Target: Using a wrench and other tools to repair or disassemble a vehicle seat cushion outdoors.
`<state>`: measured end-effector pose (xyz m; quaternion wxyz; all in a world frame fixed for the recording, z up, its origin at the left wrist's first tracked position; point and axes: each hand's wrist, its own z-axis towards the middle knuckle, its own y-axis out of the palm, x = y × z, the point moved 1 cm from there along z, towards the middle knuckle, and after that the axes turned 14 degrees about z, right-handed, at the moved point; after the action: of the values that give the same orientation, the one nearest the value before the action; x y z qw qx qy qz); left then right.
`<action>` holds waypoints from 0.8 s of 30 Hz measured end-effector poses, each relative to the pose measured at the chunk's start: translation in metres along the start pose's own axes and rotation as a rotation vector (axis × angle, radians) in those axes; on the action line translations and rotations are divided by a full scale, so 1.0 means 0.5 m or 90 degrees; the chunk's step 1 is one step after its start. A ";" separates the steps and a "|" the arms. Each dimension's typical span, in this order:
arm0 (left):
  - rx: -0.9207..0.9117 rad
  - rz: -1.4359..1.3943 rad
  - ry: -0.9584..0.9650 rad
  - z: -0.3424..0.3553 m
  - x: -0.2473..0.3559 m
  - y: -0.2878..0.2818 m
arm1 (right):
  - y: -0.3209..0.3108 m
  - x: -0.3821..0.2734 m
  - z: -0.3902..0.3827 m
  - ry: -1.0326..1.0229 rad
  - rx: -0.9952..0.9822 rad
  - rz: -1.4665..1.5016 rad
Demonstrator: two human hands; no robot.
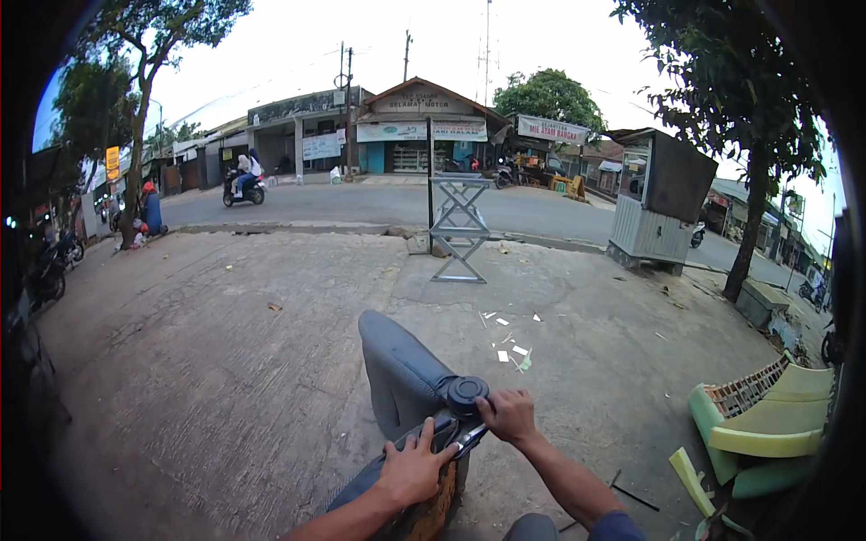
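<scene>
We had the gray seat right in front of us, lower middle, long axis running forward, rounded end pointing away and slightly left. Our left hand lay on it, fingers spread, no grip visible; our right hand was curled against a black-and-silver tool. Hands and tool hid part of the seat. Foam pieces lay right, white scraps ahead. Farther, a metal stand partly blocked the road; beyond, a white banner bore red lettering.
</scene>
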<state>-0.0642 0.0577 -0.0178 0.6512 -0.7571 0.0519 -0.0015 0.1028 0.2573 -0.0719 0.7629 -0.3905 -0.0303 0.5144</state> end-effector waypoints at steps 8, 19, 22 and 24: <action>0.012 0.048 0.000 0.018 0.028 -0.018 | -0.018 0.045 0.060 0.031 -0.081 0.048; 0.015 0.031 -0.039 0.023 0.036 -0.008 | -0.101 -0.037 0.042 0.295 -0.172 -0.120; 0.001 0.014 -0.023 0.020 0.035 -0.023 | -0.178 -0.145 -0.015 0.353 -0.264 -0.182; -0.004 0.027 -0.023 0.020 0.036 -0.025 | -0.198 -0.174 -0.066 0.350 -0.314 -0.149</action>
<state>-0.0448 0.0680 -0.0082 0.6497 -0.7576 0.0565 0.0261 0.1521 0.1520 -0.0017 0.6793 -0.6793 0.0083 0.2775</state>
